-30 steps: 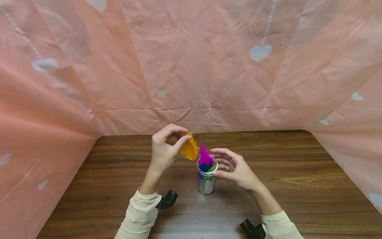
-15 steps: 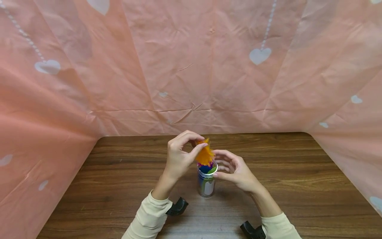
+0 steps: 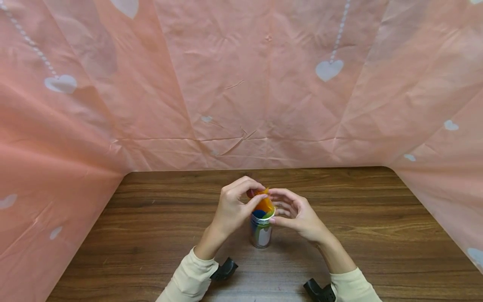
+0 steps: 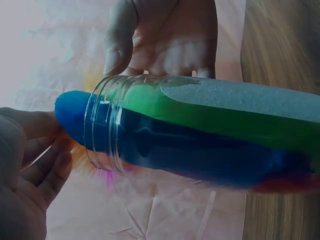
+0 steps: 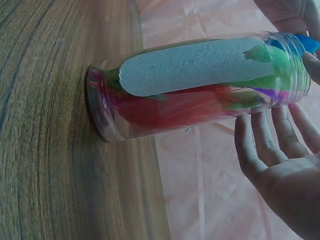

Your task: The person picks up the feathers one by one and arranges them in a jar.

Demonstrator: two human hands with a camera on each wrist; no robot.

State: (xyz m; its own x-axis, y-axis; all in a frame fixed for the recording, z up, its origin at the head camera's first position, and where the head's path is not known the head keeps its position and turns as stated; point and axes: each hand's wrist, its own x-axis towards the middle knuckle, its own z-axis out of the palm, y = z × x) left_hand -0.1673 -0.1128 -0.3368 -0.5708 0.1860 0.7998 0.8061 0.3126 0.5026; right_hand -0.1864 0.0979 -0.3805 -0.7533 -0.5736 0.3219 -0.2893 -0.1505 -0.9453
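A clear glass jar (image 3: 261,237) stands upright on the table, packed with coloured feathers. My left hand (image 3: 233,207) pinches an orange feather (image 3: 266,204) between thumb and fingertips right over the jar's mouth. The feather's lower part overlaps the rim. My right hand (image 3: 299,213) holds the jar at its neck, thumb in front and fingers curved round behind. In the left wrist view a blue feather (image 4: 72,114) sticks out of the mouth, beside a green feather (image 4: 150,102) inside. Through the glass in the right wrist view shows a red feather (image 5: 175,111), below a whitish label (image 5: 185,69).
The brown wood-grain table (image 3: 158,235) has rounded back corners. Behind it and at both sides hangs a pink sheet (image 3: 241,105) printed with pale hearts. Black curved mounts (image 3: 224,269) sit at both sleeve cuffs.
My left hand has moved right and then down, bringing the orange feather from beside the jar to its mouth, in front of the magenta feather. My right hand has stayed at the jar's neck.
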